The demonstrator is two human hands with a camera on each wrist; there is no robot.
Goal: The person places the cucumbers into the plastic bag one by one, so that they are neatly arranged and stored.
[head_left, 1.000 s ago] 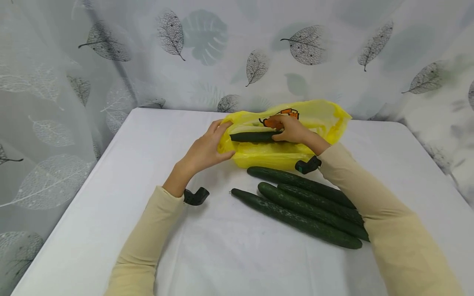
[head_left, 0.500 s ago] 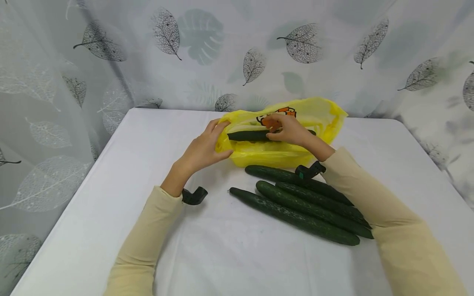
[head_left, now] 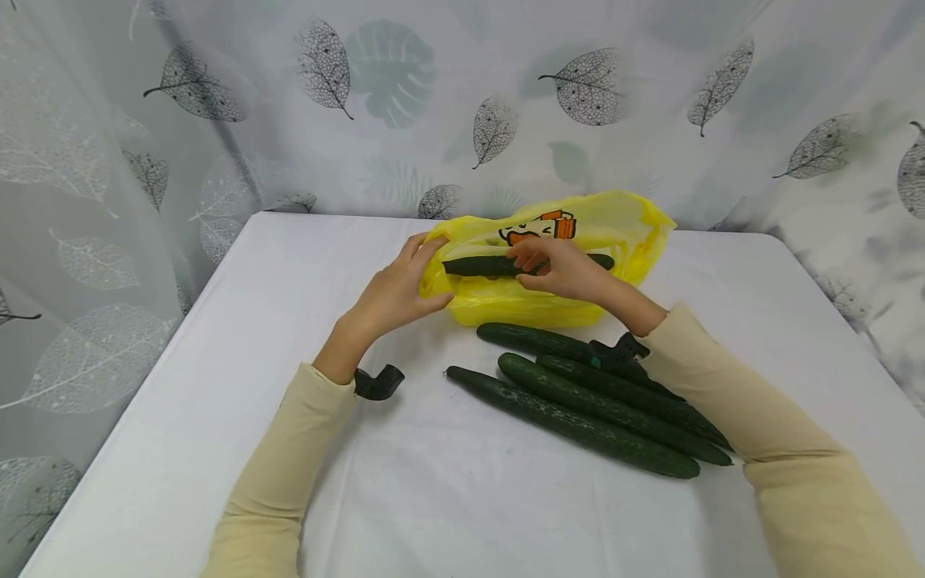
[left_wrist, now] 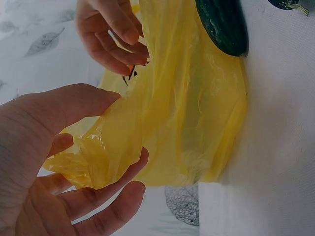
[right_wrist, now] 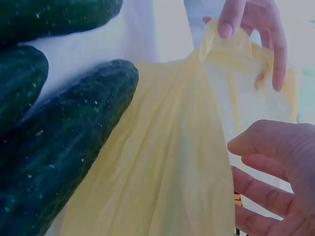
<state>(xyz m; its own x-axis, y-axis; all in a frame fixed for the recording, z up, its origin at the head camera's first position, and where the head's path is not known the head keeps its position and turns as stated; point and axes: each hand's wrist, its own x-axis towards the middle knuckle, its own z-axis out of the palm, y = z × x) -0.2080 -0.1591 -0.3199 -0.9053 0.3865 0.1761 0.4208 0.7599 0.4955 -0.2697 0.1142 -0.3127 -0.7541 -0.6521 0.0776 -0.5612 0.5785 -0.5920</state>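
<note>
A yellow plastic bag [head_left: 520, 311] with an orange cartoon print lies on its side at the table's far part, mouth toward me. My left hand [head_left: 390, 299] holds the bag's left rim, thumb [left_wrist: 93, 101] on one side and fingers curled around the other. Inside the mouth a dark green cucumber [head_left: 477, 266] lies lengthwise. Over its middle my right hand [head_left: 567, 270] hovers, fingers loosely bent; in the right wrist view its thumb [right_wrist: 261, 140] and fingers stand apart with nothing between them. Whatever lies deeper in the bag is hidden.
Several cucumbers [head_left: 578, 436] lie side by side on the white-covered table [head_left: 462, 506], in front of the bag and partly under my right forearm. A leaf-patterned curtain [head_left: 448, 96] hangs behind the table and along its sides.
My right hand has moved from the cucumber in the bag slightly toward me, uncovering its right end and more of the print. The left hand stays at the bag's rim.
</note>
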